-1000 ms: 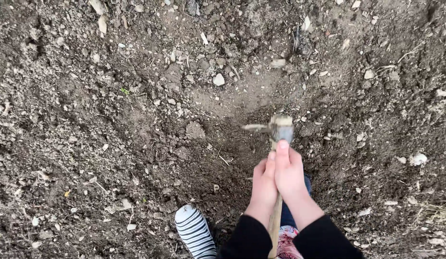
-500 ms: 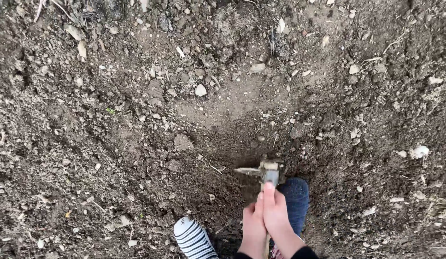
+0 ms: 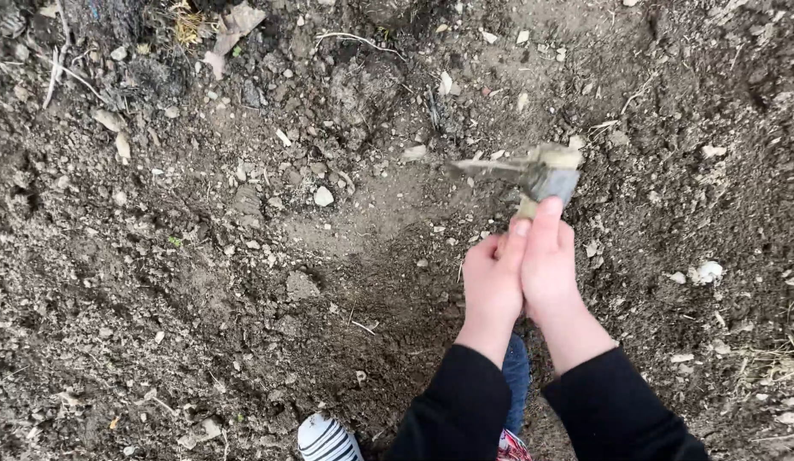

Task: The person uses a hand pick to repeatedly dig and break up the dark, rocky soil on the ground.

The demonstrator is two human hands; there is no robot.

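Both hands are clamped together on the handle of a small hoe [image 3: 534,175], side by side and touching, raised over loose dark soil [image 3: 158,282]. The left hand [image 3: 493,286] wraps the wooden handle with its fingers curled round it; the right hand [image 3: 549,265] sits just beside it on the right, its thumb stretched up along the handle toward the tool's head. Most of the handle is hidden inside the two fists, so only a short pale stub shows above them. The grey, soil-caked metal head sits just above the right thumb, and its thin blade points left, level, over the far side of a shallow dug hollow [image 3: 388,213] of paler, packed earth. The blade looks slightly blurred, and whether it touches the ground cannot be told.

Black sleeves [image 3: 457,410] cover both forearms down to the wrists. Below and between them a strip of blue trouser leg [image 3: 516,376] shows, and at the near edge, left of the arms, the tip of a white shoe with dark stripes [image 3: 324,440] rests on the soil.

The ground is strewn with small pale stones; one whitish stone [image 3: 324,196] lies left of the hollow, and a rounder white one [image 3: 707,272] lies right of the hands. Dry leaves [image 3: 230,30] and thin twigs lie along the far left edge.
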